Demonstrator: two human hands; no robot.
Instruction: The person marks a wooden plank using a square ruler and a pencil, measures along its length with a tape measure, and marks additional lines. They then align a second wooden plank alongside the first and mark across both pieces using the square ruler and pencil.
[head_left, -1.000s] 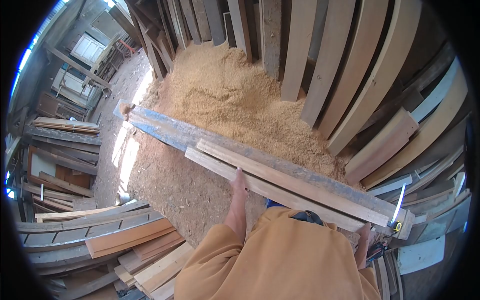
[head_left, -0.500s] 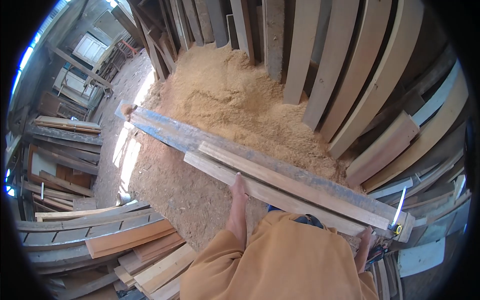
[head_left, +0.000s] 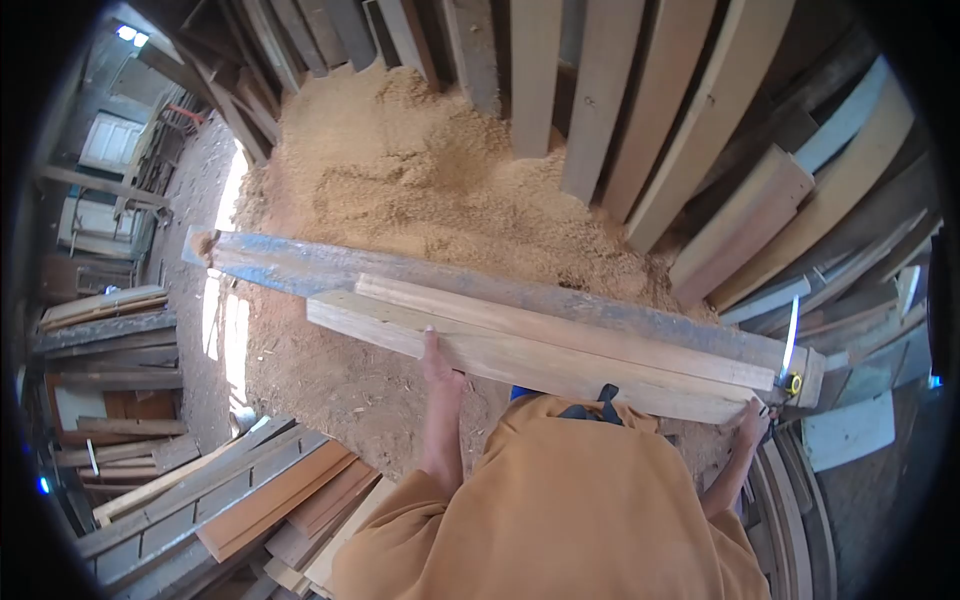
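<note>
A long pale plank (head_left: 530, 358) lies in both my hands along the near side of the workbench. My left hand (head_left: 436, 358) grips its near edge, left of the middle, with the thumb on top. At the plank's right end, my right hand (head_left: 752, 420) is closed round the corner. Just beyond this plank, touching or nearly touching it, a second plank (head_left: 560, 325) rests on the long blue-grey bench board (head_left: 470, 284). A yellow tape measure (head_left: 794, 383) with its blade sticking up stands by the right ends.
Sawdust (head_left: 400, 170) is heaped behind the bench. Tall boards (head_left: 610, 90) lean along the back and right. Stacked planks (head_left: 275, 495) lie at the lower left, and more timber (head_left: 110, 335) is at the far left. A white panel (head_left: 848, 430) is at the right.
The near plank has been raised and tilted in my hands, showing a broader face, and the dark gap between the planks has closed. The view has shifted, moving the scene leftward.
</note>
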